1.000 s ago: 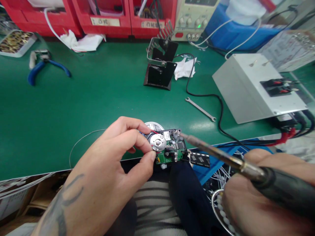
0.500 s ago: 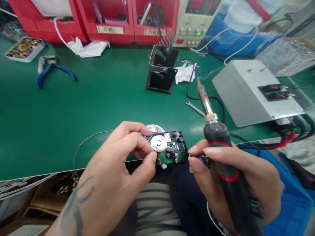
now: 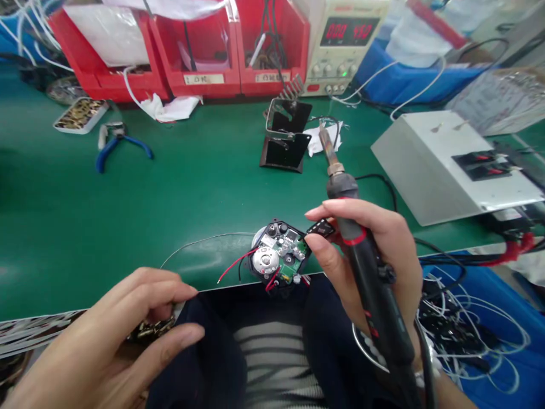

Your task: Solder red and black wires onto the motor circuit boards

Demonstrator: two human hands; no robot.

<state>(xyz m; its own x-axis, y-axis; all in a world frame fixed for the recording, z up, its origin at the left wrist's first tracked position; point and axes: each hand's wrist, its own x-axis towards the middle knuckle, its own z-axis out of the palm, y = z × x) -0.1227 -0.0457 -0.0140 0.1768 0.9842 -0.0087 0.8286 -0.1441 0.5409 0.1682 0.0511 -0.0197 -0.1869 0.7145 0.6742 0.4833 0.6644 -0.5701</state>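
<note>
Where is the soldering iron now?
In the head view, the soldering iron is right of centre in the right hand, its tip seen against the white tissue beside the stand.

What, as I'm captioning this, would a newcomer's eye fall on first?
Probably the soldering iron in the right hand, its tip pointing toward the back of the table. Next, perhaps, the round circuit assembly at the table's front edge, with its silver disc and loose-ended red wire. Behind, red digits on the power supply glow beside the red bins.
</note>
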